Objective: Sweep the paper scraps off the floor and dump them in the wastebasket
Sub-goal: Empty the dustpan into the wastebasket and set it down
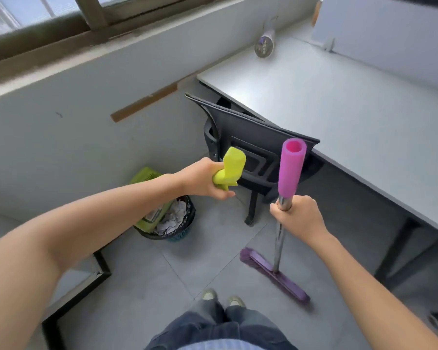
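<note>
**ITEM: Two-hand hold, dustpan over wastebasket**

L arm: stretched fwd, nearly straight. Left hand (202, 179) wrapped in a full fist round the dustpan handle (232, 162), thumb underneath. Handle is lime-green plastic, smooth, w/ an angular flared top.

R arm: bent, held closer in. Right hand (297, 215) clenched round the broom pole (280, 238), just below the foam sleeve (291, 168). Pole is chrome, thin, near upright. Sleeve is pink, matte, tubular, hollow at the top.

Dustpan (144, 176): lime-green plastic scoop, tilted steeply, lower edge inside the basket mouth. Sits below and beyond the L forearm, which hides part of it.

Wastebasket (185, 234): round, dark mesh w/ black liner, on the floor (162, 274) by the wall, to the L of the chair (253, 145).

Paper scraps (173, 215): crumpled, grey-white, piled in the basket beside the scoop. Under the L hand, well apart from the R.

Broom head (276, 276): purple, long, bristled, resting on grey tile in front of the shoes.

Desk (339, 97): grey, flat top, at R.
</note>
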Demonstrator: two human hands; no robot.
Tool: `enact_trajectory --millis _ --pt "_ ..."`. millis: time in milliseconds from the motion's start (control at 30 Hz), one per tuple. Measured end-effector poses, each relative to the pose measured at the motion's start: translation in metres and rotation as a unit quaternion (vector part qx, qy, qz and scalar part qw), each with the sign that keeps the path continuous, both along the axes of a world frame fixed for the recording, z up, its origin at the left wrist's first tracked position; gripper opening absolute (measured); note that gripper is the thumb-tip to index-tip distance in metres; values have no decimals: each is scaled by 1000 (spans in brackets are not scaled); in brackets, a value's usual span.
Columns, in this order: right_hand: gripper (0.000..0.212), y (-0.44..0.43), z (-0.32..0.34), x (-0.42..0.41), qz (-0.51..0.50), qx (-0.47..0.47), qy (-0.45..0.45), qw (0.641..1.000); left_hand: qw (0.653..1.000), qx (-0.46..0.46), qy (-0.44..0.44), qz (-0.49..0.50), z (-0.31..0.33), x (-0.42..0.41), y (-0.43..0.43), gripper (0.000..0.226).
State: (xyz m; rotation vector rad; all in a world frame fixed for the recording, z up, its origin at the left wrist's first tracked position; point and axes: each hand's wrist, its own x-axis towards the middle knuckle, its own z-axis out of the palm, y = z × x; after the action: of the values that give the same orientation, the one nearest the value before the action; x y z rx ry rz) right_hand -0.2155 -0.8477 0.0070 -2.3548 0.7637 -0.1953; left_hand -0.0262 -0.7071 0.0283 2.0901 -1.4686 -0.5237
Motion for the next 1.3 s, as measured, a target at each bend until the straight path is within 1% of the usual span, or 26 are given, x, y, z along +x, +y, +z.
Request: enact_trajectory --millis 33,100,133,200,233,267,367,400,433,467,500,533,567,600,633,733,800,900,967,1033,1067,1133,1200,1300 --pt "47 1 0 2 4 -1 5 1000 1000 -9 -8 -8 2 0 1 68" --pt "46 5 0 4 16 -6 11 1000 999 -15 -13 -28 9 -4 6 66" --pt "46 6 -1 4 20 -7 11 1000 999 -25 -14 -38 12 -8 9 57" --pt "47 7 -1 3 12 -9 8 1000 995 -68 -13 -66 19 -17 15 30" --pt "48 5 -1 3 4 -11 4 1000 993 -86 -18 -77 23 -19 15 24" --pt "48 4 -1 4 -1 -14 -1 1000 993 -85 -20 -75 27 -17 12 23" --pt "49 6 2 7 15 -19 0 1000 998 -45 21 -26 29 -14 4 16" --pt "48 6 2 8 17 -17 -4 1000 999 -35 21 -28 29 -15 1 13" --pt "46 5 1 8 16 -10 -7 1000 998 -35 24 -35 29 -15 -1 15" --pt "42 4 0 8 7 14 -25 1000 998 -45 28 -32 34 -14 0 29" --pt "35 3 -2 8 -11 73 -63 995 997 -64 26 -18 38 -9 3 38" --pt "28 2 -3 8 -34 146 -113 982 997 -73 30 7 41 -3 7 37" --pt "23 -1 -3 8 -59 202 -160 964 996 -81 24 27 45 4 11 28" --pt "22 -5 -2 8 -84 237 -200 947 995 -88 22 38 50 10 15 23" --pt "24 -10 -2 8 -98 248 -221 938 994 -102 29 41 53 14 18 22" --pt "32 -16 -3 7 -67 239 -220 944 986 -148 59 44 62 10 21 22" --pt "33 -13 -5 6 -38 235 -211 948 979 -173 63 92 72 10 25 27" --pt "36 -6 -8 8 4 233 -210 950 954 -223 16 201 94 18 46 34" --pt "37 -1 -10 14 42 237 -202 949 926 -279 -17 255 110 23 75 23" --pt "37 8 -9 25 84 240 -193 948 891 -337 -14 304 127 23 110 10" --pt "37 14 -8 32 107 240 -188 946 874 -368 -2 317 135 19 127 6" --pt "38 30 -3 47 150 250 -173 941 845 -421 5 330 148 7 158 12" --pt "39 50 3 64 196 258 -150 934 827 -436 4 355 155 -8 187 15" --pt "39 87 14 88 268 263 -119 919 803 -421 -10 421 150 -23 231 19"
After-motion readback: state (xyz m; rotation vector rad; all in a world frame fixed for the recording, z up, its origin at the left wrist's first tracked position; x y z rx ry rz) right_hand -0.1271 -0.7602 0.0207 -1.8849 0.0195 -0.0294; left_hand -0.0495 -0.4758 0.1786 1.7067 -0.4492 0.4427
